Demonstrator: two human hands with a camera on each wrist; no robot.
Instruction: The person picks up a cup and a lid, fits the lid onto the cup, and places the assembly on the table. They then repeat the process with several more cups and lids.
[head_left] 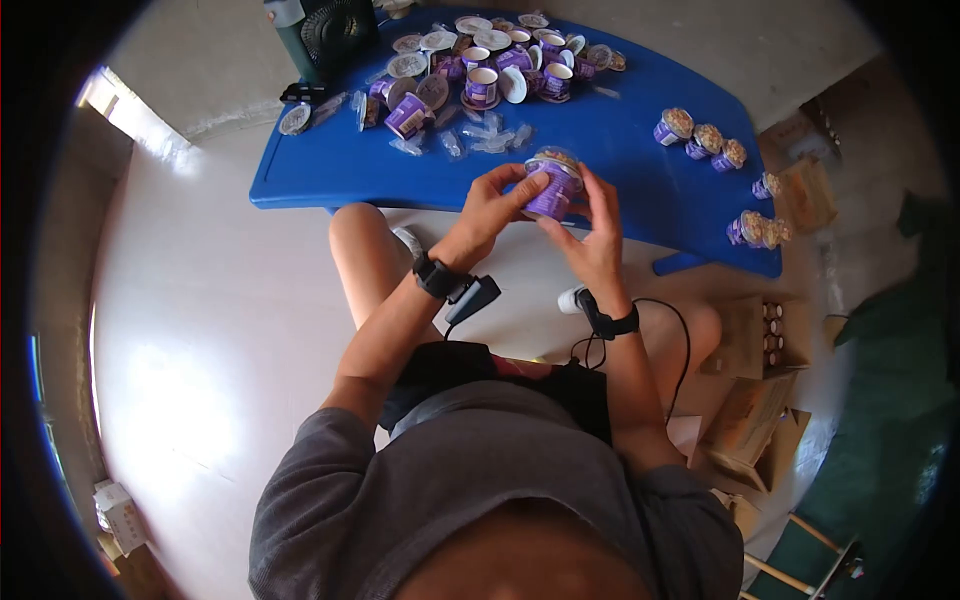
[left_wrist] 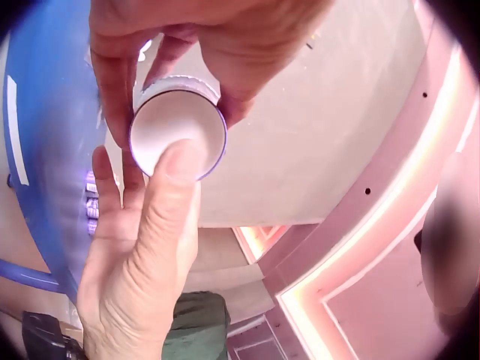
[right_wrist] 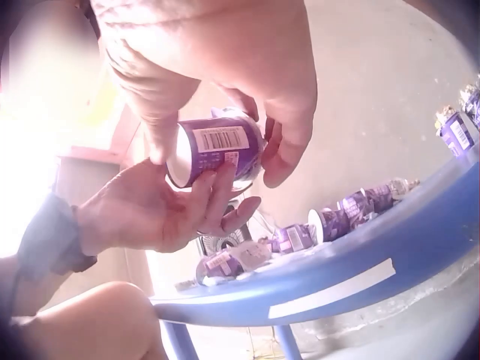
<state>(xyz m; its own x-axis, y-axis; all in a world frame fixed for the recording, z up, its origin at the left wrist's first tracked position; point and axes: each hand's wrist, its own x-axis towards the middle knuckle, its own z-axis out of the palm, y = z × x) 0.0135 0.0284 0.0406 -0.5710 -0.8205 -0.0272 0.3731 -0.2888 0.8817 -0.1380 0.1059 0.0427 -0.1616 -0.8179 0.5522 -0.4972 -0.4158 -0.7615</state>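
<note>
One purple cup (head_left: 550,195), its clear lid uppermost, is held between both hands above the near edge of the blue desk (head_left: 390,175). Its side is gripped by the left hand (head_left: 490,208), with the thumb laid across the label; it is also gripped by the right hand (head_left: 597,235), whose thumb is pressed at the white base. Farther back, loose cups, lids (head_left: 407,65) and clear plastic pieces (head_left: 492,135) are heaped together. Several topped cups (head_left: 705,140) are stood toward the desk's right end, well apart from the heap.
</note>
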